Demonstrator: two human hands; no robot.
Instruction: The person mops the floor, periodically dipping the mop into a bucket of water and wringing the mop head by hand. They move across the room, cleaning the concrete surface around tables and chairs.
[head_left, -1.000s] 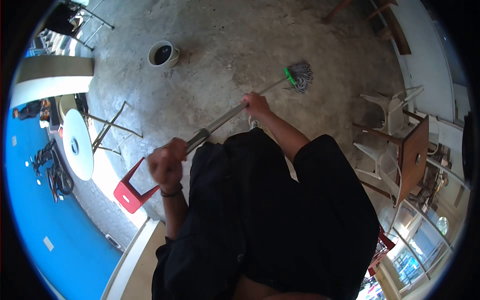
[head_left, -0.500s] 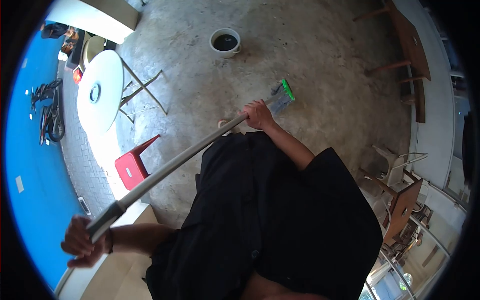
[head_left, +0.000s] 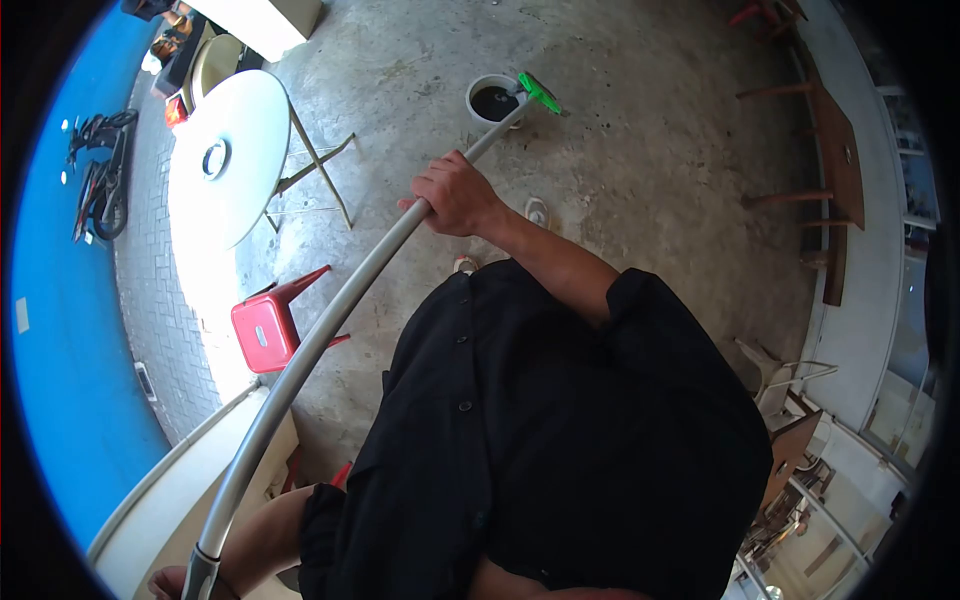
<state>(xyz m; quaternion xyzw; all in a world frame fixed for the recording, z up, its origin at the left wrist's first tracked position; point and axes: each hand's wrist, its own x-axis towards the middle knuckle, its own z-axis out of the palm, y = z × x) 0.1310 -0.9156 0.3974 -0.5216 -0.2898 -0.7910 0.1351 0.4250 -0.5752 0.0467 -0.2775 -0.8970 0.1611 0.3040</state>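
A mop with a long grey pole (head_left: pixel 330 325) slants across my body from lower left to upper middle. My right hand (head_left: pixel 458 195) is wrapped around the pole partway down. At the bottom left edge, my left hand (head_left: pixel 172 580) grips the pole's dark handle end, partly cut off by the frame. The green mop head (head_left: pixel 539 92) overlaps the right rim of a white bucket (head_left: pixel 471 98) in this view. Dark liquid fills much of the bucket, which stands on the concrete floor.
To the left stand a white round folding table (head_left: pixel 245 150) and a red plastic stool (head_left: pixel 264 332). A motorbike (head_left: pixel 108 180) is parked outside by a blue wall. Wooden tables (head_left: pixel 835 150) and a chair (head_left: pixel 768 375) line the right side.
The mop head has moved up from the floor to the bucket's rim. My right hand has shifted up and left, my left hand down toward the bottom edge. The pole stands steeper.
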